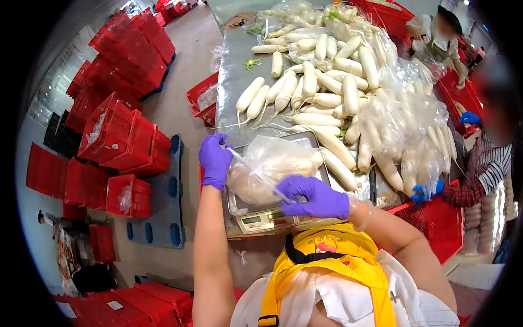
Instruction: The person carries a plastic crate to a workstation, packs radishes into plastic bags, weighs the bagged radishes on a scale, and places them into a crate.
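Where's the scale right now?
Head view, just below centre: the scale is under the metal tray, its display facing the yellow apron, white radishes piled beyond.

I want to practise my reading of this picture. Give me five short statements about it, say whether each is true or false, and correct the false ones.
1. The wearer's left hand and right hand are both in purple gloves. True.
2. The plastic bag between these hands lies on the floor. False: it lies on a metal tray.
3. Many white radishes are heaped on the table beyond the bag. True.
4. The wearer's apron is green. False: it is yellow.
5. At the right, another person's hand wears a blue glove. True.
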The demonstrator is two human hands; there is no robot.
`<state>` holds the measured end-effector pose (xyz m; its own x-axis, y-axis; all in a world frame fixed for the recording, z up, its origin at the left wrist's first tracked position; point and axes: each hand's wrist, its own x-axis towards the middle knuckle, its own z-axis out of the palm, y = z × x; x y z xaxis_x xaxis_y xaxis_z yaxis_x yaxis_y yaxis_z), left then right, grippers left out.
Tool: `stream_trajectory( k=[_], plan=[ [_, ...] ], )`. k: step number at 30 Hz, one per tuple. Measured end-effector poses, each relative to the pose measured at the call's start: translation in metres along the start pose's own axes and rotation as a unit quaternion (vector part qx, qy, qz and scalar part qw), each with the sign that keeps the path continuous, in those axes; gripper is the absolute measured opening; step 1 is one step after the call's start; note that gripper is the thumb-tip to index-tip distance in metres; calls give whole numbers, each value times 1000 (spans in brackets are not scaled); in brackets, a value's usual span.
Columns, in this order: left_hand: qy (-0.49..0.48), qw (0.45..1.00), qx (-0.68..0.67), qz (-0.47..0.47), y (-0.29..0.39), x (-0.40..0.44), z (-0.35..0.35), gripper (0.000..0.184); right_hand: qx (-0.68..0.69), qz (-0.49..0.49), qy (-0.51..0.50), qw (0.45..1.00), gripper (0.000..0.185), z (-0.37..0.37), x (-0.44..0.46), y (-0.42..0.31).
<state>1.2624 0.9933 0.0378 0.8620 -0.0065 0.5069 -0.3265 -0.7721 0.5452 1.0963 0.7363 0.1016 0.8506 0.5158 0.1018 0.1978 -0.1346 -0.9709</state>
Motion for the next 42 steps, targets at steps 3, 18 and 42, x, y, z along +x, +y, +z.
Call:
stream_trajectory(
  k=[3, 18, 42],
  plan=[
    [-73, 993, 91, -23, -21, -17, 19, 19, -193, 11, -57, 979, 24, -23, -28, 36],
    [-162, 390, -830, -365, -12, -12, -25, 33, -207, -152, 57, 965, 15, -18, 1, 78],
    [-337, 877, -317, -131, 91, -11, -54, 23, 235, -52, 125, 962, 29, -2, 83, -2]
  ],
)
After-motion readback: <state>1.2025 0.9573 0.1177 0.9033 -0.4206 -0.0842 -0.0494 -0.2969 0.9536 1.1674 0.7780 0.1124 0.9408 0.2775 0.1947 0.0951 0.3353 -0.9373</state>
